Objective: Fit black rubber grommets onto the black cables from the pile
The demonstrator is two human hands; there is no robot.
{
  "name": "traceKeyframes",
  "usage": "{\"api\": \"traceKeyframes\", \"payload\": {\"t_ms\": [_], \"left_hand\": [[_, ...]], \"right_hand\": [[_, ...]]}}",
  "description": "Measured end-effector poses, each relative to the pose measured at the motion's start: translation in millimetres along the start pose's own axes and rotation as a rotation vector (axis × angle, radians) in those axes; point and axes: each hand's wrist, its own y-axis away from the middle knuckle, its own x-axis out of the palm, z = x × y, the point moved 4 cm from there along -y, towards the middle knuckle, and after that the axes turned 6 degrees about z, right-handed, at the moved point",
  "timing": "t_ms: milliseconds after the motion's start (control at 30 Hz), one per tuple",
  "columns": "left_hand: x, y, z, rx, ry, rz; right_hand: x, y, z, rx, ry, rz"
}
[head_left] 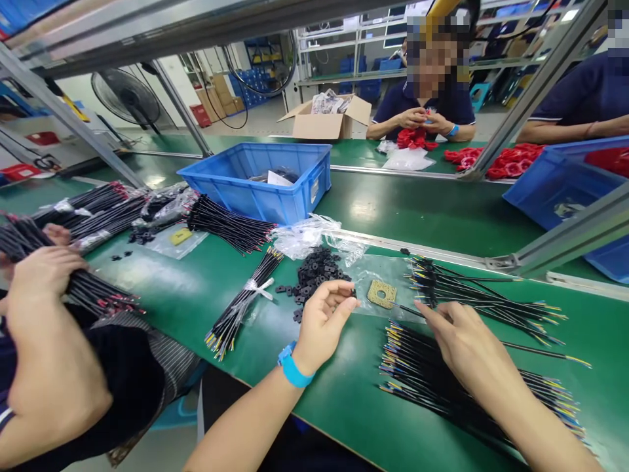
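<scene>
My left hand [322,322], a blue strap round its wrist, pinches a small black piece [353,293] between thumb and fingers. It is just right of a pile of small black pieces [314,272], some with a hole. My right hand [459,334] grips a thin black cable [535,351] near one end. That end points left, close to a yellow sponge [376,286] with a central hole; whether they touch I cannot tell. Coloured wires show at the cable's far end. Below the right hand lies a wide row of black cables [417,367].
More cables [491,298] lie behind my right hand; a tied bundle [240,308] lies left of the pile. A blue bin [246,190] and metal frame posts [555,223] stand beyond. At left, a co-worker's hand [46,269] holds cables. Another person handles red items opposite.
</scene>
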Motion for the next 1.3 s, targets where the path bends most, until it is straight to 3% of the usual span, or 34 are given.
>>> {"api": "traceKeyframes", "payload": {"t_ms": [200,400,600,700,867,1000,1300], "left_hand": [[7.1,-21.2,-4.3,-0.09,0.212,-0.033],[2.6,-17.8,15.3,-0.231,0.314,-0.1],[4.8,-14.6,17.0,-0.333,0.394,-0.089],[6.5,-13.8,16.7,-0.364,0.402,-0.062],[13.5,-11.4,19.8,-0.456,0.449,0.028],[23.4,-7.4,20.4,-0.512,0.525,0.106],[27.3,-2.5,20.1,-0.498,0.501,0.157]], "right_hand": [[18.1,-7.8,-0.1,0.053,-0.077,-0.04],[23.1,-8.0,-1.5,0.047,-0.067,-0.013],[20.7,-6.2,-1.4,0.024,0.024,0.006],[9.8,-7.6,-1.3,0.028,0.038,-0.014],[-31.5,-8.3,5.7,0.01,-0.174,-0.118],[-56.5,-4.9,20.1,-0.051,-0.149,-0.144],[-60.3,0.4,29.8,-0.107,-0.165,-0.177]]}}
